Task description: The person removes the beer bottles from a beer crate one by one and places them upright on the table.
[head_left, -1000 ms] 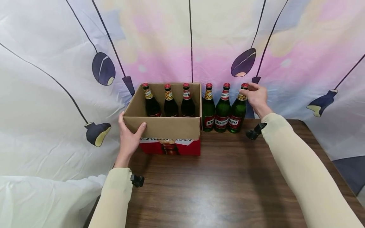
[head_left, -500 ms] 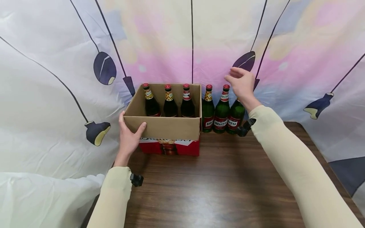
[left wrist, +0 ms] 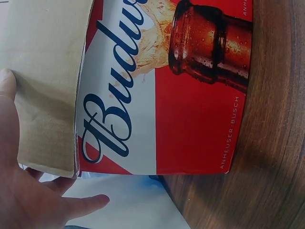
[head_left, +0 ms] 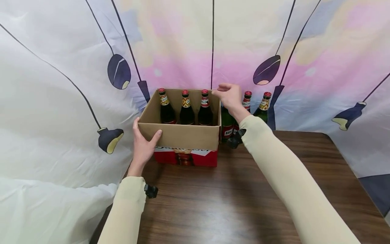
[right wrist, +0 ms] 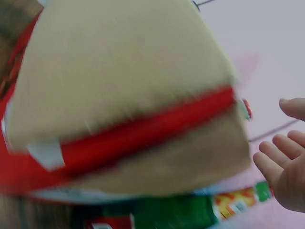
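Note:
A red Budweiser cardboard box (head_left: 179,136) with raised brown flaps stands at the back of the table. My left hand (head_left: 144,146) grips its front left corner, thumb on the front flap (left wrist: 47,109) and fingers around the left side. Three capped beer bottles (head_left: 186,113) stand inside in a row. Beside the box, on its right, are three green beer bottles (head_left: 227,127), partly hidden behind my right hand and sleeve. My right hand (head_left: 231,97) hovers by the box's back right corner, fingers loosely bent and holding nothing. In the right wrist view its fingers are spread apart.
Brown wood-grain table (head_left: 243,196) extends in front of the box and off to the right. A printed curtain (head_left: 182,47) hangs close behind the box and bottles, and white cloth (head_left: 55,203) bunches along the left edge.
My right hand has left the cap of the rightmost green bottle and moved left, past the others, to the box's right edge. My left hand keeps its grip; the bottles stand as before.

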Action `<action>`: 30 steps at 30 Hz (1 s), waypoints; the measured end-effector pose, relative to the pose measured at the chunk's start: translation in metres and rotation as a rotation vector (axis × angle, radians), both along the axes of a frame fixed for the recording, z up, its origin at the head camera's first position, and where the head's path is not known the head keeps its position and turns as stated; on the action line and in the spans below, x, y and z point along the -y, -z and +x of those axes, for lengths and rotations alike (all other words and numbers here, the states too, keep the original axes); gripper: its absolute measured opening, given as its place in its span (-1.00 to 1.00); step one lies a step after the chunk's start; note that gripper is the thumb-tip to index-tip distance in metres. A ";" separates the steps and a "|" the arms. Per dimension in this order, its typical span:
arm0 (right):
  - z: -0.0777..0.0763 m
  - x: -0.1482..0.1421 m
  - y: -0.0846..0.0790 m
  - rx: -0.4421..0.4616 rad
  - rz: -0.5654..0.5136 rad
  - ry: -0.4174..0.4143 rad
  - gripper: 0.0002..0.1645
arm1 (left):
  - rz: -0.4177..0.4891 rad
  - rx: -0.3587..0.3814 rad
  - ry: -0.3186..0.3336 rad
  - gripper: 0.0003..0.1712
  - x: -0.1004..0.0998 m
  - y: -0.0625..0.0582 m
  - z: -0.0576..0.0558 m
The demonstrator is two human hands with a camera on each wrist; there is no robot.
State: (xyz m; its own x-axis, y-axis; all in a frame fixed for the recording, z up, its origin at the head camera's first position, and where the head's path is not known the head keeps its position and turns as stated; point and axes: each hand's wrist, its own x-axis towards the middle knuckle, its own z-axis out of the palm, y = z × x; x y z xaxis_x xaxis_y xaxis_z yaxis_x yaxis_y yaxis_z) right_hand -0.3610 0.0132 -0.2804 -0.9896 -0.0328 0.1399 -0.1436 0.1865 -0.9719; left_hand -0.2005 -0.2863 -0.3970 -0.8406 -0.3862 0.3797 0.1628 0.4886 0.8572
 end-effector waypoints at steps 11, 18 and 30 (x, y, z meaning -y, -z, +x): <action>0.003 0.043 0.004 0.125 0.062 -0.003 -0.28 | 0.005 0.019 0.003 0.10 0.000 0.000 0.001; -0.001 0.050 0.001 0.252 0.044 -0.030 -0.25 | 0.010 0.023 0.004 0.10 -0.001 0.000 0.000; -0.011 0.059 0.018 0.302 0.021 -0.109 -0.12 | -0.003 0.024 -0.004 0.11 -0.001 0.001 0.000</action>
State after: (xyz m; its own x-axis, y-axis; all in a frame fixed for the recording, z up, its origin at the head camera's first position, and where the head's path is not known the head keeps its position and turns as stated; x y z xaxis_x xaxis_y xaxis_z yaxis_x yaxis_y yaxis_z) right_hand -0.3723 -0.0454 -0.2985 -0.9767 -0.1407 -0.1618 0.1309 0.2067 -0.9696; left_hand -0.2008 -0.2857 -0.3978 -0.8481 -0.3881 0.3607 0.1405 0.4916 0.8594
